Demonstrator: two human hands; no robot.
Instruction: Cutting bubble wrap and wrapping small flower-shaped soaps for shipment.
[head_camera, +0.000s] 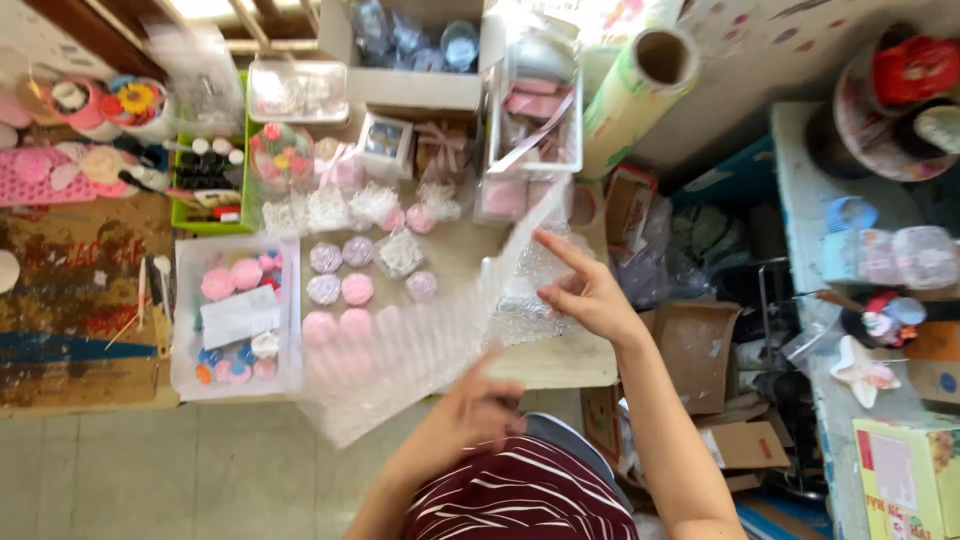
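Bubble wrap sheet (420, 340) spans the wooden table (560, 362), stretched between both hands. Right hand (585, 290), at three o'clock, pinches its edge, forefinger extended. Left hand (470, 410), at six o'clock and blurred, grips its lower edge; finger spread unclear. One clear bin (182, 310) sits at nine o'clock.

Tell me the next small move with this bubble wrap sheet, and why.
Probably lower the bubble wrap sheet flat onto the table. Both the left hand and the right hand hold it lifted and slanted over the pink round items, hiding some of them.
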